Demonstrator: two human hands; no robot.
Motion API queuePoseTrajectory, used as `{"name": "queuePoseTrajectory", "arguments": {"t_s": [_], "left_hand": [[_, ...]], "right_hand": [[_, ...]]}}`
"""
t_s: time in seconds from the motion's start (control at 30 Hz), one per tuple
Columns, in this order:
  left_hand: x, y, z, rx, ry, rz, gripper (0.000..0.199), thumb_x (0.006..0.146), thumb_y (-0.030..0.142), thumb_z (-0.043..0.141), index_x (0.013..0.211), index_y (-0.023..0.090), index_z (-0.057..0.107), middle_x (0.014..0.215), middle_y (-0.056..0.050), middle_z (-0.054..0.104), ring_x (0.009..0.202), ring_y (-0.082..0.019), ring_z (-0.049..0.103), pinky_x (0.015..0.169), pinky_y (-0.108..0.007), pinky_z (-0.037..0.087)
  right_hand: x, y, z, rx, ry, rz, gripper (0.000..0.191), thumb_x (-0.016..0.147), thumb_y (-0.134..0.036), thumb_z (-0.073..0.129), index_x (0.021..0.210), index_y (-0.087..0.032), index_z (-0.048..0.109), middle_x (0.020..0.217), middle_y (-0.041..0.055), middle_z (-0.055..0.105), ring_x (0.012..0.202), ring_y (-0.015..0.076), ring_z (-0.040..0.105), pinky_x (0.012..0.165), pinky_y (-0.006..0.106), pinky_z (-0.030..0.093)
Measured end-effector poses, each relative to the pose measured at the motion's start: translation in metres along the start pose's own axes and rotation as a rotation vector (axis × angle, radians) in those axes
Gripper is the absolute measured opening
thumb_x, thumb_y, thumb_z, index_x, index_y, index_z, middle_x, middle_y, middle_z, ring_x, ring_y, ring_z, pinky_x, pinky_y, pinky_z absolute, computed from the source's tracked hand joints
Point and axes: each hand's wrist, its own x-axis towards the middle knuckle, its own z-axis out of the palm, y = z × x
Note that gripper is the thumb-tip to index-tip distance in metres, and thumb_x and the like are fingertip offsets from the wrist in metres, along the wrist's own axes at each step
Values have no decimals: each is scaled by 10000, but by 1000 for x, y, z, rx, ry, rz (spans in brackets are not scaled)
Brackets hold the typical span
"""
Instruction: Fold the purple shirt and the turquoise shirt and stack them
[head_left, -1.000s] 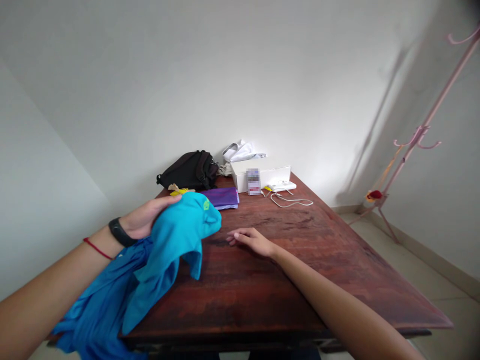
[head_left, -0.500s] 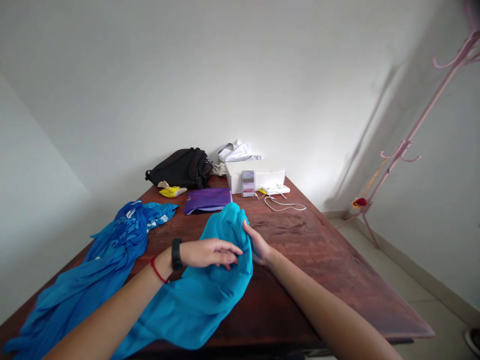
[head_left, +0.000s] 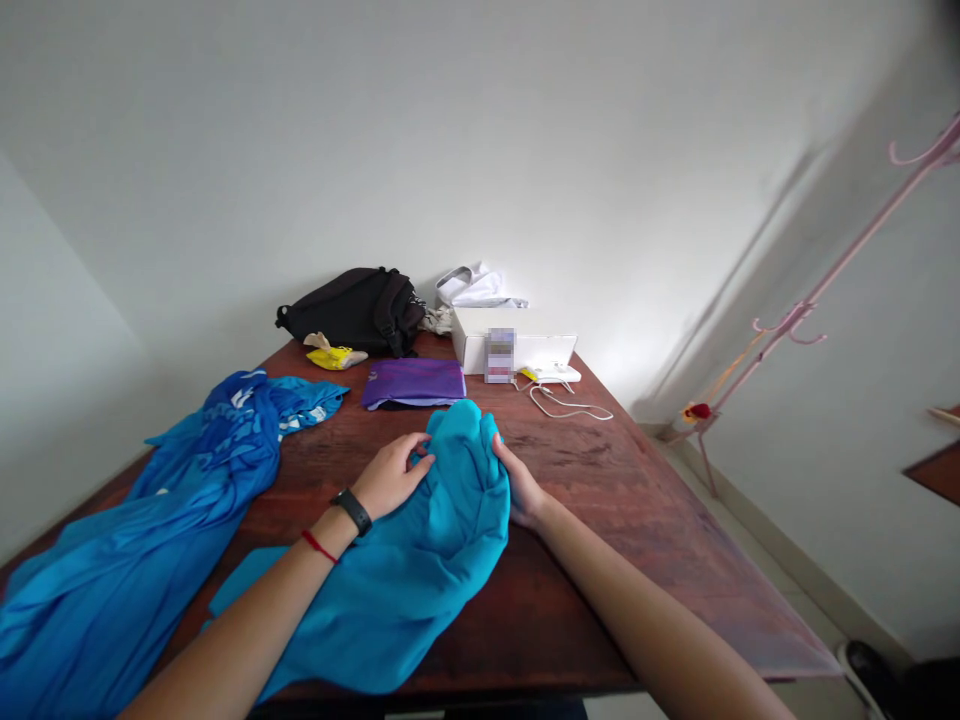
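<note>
A bunched teal cloth garment [head_left: 450, 560] is gathered up in front of me, its lower part spread over the wooden table. On its right side my right hand [head_left: 517, 485] is closed around the folds, thumb on the near face and fingers hidden behind. My left hand [head_left: 394, 472], with a black band and a red string at the wrist, has curled fingers and thumb at the garment's upper left edge. It appears to pinch the fabric loosely there. Beside my left arm lies a blue patterned garment [head_left: 202, 500], stretched along the table's left side.
Behind the garment lies a folded purple cloth [head_left: 414, 384]. A black bag [head_left: 352, 310], a yellow packet [head_left: 330, 357], a white box [head_left: 472, 340] and a white cable [head_left: 570, 410] sit farther back. A pink coat rack [head_left: 832, 270] stands right of the table [head_left: 600, 490].
My left hand has moved up and left, from the middle of the teal garment to its upper left edge. My right hand keeps its hold. The view has shifted slightly.
</note>
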Motion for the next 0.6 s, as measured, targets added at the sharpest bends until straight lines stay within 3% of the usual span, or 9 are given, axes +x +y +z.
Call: {"name": "queuePoseTrajectory", "arguments": {"t_s": [0.13, 0.23, 0.33, 0.6], "left_hand": [[-3, 4, 7, -31, -21, 40, 326, 885, 390, 635, 1153, 210, 678, 1139, -115, 699, 1039, -305, 645, 904, -375, 460], [-5, 8, 14, -88, -112, 44, 260, 913, 399, 595, 1048, 198, 688, 913, -70, 712, 812, -248, 653, 709, -306, 447], [-6, 11, 18, -143, -136, 38, 253, 927, 418, 569, 895, 181, 653, 721, -10, 629, 621, -173, 556, 578, -258, 355], [-8, 13, 19, -172, -121, 49, 279, 930, 395, 560, 749, 183, 554, 666, 20, 569, 611, -145, 502, 604, -253, 337]], "right_hand": [[1, -2, 0, -64, 32, -11, 677, 905, -736, 380, 1294, -231, 607, 1281, 99, 675, 1285, 283, 563, 1107, 497, 401], [2, -3, -1, -68, 74, -21, 670, 907, -735, 376, 1244, -218, 638, 1217, 104, 708, 1261, 296, 581, 1097, 506, 409], [3, -3, -5, -52, 111, -11, 702, 906, -748, 352, 1209, -191, 652, 1163, 116, 727, 1250, 300, 589, 1088, 498, 421], [5, 0, -6, -86, 192, -56, 719, 879, -754, 398, 1255, -188, 631, 1160, 122, 727, 1239, 325, 596, 1058, 526, 453]]}}
